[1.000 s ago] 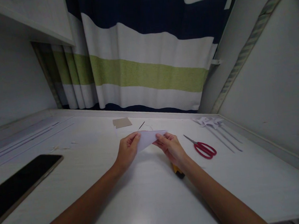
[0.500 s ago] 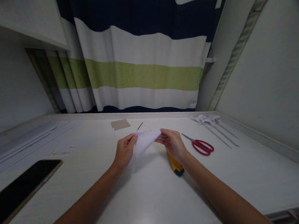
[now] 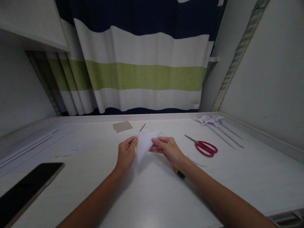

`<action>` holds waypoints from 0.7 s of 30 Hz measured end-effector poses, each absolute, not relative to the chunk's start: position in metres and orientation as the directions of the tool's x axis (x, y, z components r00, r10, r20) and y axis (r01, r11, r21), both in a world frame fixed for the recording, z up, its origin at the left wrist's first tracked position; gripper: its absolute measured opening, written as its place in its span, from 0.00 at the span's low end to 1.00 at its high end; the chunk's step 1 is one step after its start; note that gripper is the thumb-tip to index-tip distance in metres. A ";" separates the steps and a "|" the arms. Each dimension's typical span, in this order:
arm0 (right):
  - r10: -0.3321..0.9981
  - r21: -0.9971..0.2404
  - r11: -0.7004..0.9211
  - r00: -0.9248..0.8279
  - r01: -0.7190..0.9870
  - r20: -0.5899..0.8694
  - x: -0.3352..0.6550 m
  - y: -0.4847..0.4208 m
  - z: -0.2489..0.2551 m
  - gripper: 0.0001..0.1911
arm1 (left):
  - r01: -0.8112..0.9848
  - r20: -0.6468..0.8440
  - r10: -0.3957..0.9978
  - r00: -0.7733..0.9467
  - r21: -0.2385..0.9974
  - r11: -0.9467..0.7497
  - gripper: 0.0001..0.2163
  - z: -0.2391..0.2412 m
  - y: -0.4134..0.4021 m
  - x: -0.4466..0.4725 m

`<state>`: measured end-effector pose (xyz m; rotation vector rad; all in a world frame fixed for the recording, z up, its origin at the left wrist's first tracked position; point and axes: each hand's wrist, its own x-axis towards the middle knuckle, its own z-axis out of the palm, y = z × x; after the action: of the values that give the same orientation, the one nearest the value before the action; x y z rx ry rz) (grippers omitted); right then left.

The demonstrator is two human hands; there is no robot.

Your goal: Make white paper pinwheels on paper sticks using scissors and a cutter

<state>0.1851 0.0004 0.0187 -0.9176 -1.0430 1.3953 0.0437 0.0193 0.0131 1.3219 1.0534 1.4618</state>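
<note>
A white sheet of paper, folded to a triangle (image 3: 144, 144), is held up above the table between both hands. My left hand (image 3: 127, 150) pinches its left corner between thumb and fingers. On the right edge, my right hand (image 3: 167, 148) grips the paper with the thumb on top and the fingers behind. A yellow and black cutter knife (image 3: 180, 173) lies under my right wrist, mostly hidden by it. Red-handled scissors (image 3: 204, 148) rest to the right of that hand. Behind the paper lies a thin dark pointed stick (image 3: 142, 127).
Folded white paper pinwheels on sticks (image 3: 213, 122) lie at the back right. A dark phone (image 3: 24, 194) is at the left, with long thin strips (image 3: 33, 150) beyond it. A piece of brown card (image 3: 122, 126) sits near the striped curtain (image 3: 143, 72) at the back.
My right hand has slid left and slightly down along the paper, from its right corner to its right edge. More of the cutter knife is covered. My left hand stays nearly still.
</note>
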 end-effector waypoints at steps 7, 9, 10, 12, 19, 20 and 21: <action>0.998 -0.934 -0.039 -0.057 -0.354 -0.021 0.185 0.000 0.021 0.08 | -0.138 0.228 0.974 -0.003 0.964 -0.226 0.07 0.016 0.016 0.044; 0.993 -0.930 -0.080 -0.112 -0.360 -0.042 0.183 -0.002 0.021 0.09 | -0.146 0.226 0.974 -0.011 0.963 -0.225 0.07 0.016 0.016 0.045; 0.988 -0.928 -0.099 -0.143 -0.358 -0.050 0.180 -0.004 0.021 0.09 | -0.150 0.225 0.974 -0.014 0.963 -0.225 0.07 0.016 0.016 0.045; 0.979 -0.929 -0.128 -0.194 -0.347 -0.062 0.175 -0.007 0.020 0.09 | -0.158 0.222 0.975 -0.019 0.962 -0.222 0.07 0.017 0.016 0.046; 0.975 -0.927 -0.136 -0.211 -0.349 -0.064 0.168 -0.010 0.017 0.03 | -0.158 0.215 0.977 0.000 0.964 -0.212 0.07 0.020 0.014 0.046; 0.973 -0.927 -0.139 -0.221 -0.349 -0.062 0.168 -0.010 0.016 0.04 | -0.159 0.213 0.977 0.000 0.965 -0.210 0.06 0.020 0.014 0.046; 0.969 -0.926 -0.144 -0.239 -0.349 -0.061 0.169 -0.010 0.016 0.05 | -0.159 0.212 0.977 -0.002 0.965 -0.209 0.07 0.019 0.015 0.046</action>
<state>0.1688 -0.0101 0.0157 -0.8830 -1.0286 1.6046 0.0457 0.0148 0.0193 1.2477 0.9712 1.4225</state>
